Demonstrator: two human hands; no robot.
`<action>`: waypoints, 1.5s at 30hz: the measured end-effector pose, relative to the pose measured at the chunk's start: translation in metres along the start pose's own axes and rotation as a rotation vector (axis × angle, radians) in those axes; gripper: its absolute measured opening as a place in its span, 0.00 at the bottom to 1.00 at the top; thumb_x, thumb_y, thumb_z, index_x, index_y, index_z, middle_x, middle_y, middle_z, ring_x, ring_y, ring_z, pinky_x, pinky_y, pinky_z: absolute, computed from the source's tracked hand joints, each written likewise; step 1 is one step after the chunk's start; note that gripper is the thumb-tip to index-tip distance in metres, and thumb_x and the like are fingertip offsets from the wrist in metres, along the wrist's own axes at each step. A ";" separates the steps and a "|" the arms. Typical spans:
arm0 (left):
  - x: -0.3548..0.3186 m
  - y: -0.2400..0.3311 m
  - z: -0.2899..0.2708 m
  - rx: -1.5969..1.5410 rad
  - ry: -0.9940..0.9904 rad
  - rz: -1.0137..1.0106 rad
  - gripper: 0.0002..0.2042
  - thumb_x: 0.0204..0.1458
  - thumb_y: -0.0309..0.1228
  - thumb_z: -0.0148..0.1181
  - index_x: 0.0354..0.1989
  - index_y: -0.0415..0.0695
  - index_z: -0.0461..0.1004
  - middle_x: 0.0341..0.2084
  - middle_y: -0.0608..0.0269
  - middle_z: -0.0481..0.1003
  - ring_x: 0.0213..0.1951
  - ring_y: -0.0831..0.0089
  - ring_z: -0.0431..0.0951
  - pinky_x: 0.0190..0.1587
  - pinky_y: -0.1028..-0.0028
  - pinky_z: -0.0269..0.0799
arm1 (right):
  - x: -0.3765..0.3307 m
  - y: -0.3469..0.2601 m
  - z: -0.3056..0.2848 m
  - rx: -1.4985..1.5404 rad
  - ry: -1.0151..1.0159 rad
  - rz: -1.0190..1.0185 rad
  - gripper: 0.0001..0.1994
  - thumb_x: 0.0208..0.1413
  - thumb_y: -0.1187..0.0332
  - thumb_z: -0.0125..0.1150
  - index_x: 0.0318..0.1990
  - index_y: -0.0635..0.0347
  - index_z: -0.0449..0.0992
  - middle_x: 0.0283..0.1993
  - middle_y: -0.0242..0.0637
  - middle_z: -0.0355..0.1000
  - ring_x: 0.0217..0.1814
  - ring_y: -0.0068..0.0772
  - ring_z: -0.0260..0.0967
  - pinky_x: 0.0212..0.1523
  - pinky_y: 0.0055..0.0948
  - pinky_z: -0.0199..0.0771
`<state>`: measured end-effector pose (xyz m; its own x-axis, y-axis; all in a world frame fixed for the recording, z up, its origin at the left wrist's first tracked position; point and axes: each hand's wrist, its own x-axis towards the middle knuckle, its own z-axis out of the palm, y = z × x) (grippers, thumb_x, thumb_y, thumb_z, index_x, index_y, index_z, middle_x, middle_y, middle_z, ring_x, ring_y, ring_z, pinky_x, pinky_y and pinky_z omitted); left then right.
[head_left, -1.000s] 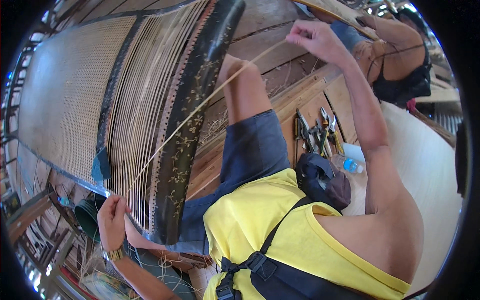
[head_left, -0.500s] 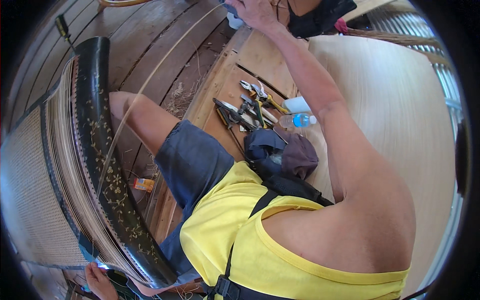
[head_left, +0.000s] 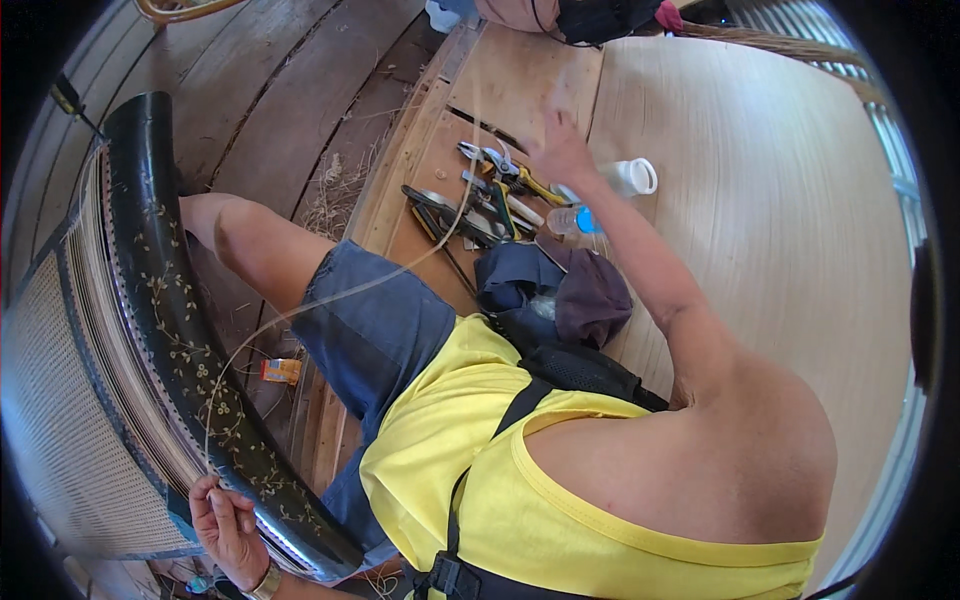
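Fingers (head_left: 215, 500) of the left hand (head_left: 228, 530) are pinching the near end of a thin cane strand (head_left: 345, 292) at the lower left, right against the dark painted frame (head_left: 170, 300) of the woven chair panel (head_left: 60, 400). From there the strand is arching up over the blue shorts toward the right hand (head_left: 560, 150), whose fingers are blurring above the pliers and cutters (head_left: 490, 190) on the wooden bench (head_left: 530, 80); whether they are gripping the strand cannot be told. A clear plastic bottle (head_left: 580, 220) is lying just beside that wrist.
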<state>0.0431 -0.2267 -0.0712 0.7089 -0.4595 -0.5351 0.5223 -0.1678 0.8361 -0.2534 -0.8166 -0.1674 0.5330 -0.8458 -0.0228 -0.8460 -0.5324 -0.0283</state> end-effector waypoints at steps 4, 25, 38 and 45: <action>0.015 -0.004 0.018 0.006 -0.027 0.005 0.13 0.64 0.32 0.56 0.53 0.40 0.69 0.23 0.62 0.77 0.17 0.86 0.61 0.20 0.87 0.53 | -0.030 -0.015 0.026 -0.167 -0.419 0.112 0.39 0.55 0.42 0.57 0.65 0.63 0.59 0.64 0.56 0.62 0.66 0.59 0.62 0.64 0.48 0.64; 0.023 -0.021 0.027 0.006 -0.046 -0.075 0.09 0.64 0.34 0.55 0.45 0.42 0.72 0.25 0.60 0.78 0.17 0.85 0.64 0.20 0.86 0.57 | 0.079 0.062 0.055 0.153 -0.555 0.407 0.38 0.46 0.45 0.59 0.60 0.66 0.69 0.57 0.58 0.71 0.57 0.59 0.71 0.58 0.42 0.72; 0.016 -0.025 0.016 -0.196 0.036 -0.046 0.07 0.66 0.30 0.52 0.48 0.43 0.69 0.26 0.58 0.78 0.18 0.82 0.68 0.20 0.85 0.62 | -0.017 -0.057 0.040 0.363 -0.283 -0.528 0.14 0.53 0.59 0.62 0.41 0.58 0.77 0.39 0.45 0.73 0.46 0.51 0.72 0.47 0.45 0.73; 0.022 -0.031 0.018 -0.217 -0.002 -0.061 0.08 0.65 0.30 0.52 0.49 0.42 0.68 0.27 0.57 0.78 0.19 0.81 0.69 0.20 0.85 0.63 | -0.060 -0.079 0.039 -0.151 -0.698 -0.409 0.15 0.52 0.59 0.65 0.40 0.61 0.79 0.40 0.50 0.77 0.45 0.52 0.76 0.44 0.46 0.77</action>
<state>0.0340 -0.2469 -0.1062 0.6722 -0.4558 -0.5834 0.6538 -0.0042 0.7566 -0.2181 -0.7225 -0.2032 0.6423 -0.3946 -0.6570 -0.5494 -0.8348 -0.0359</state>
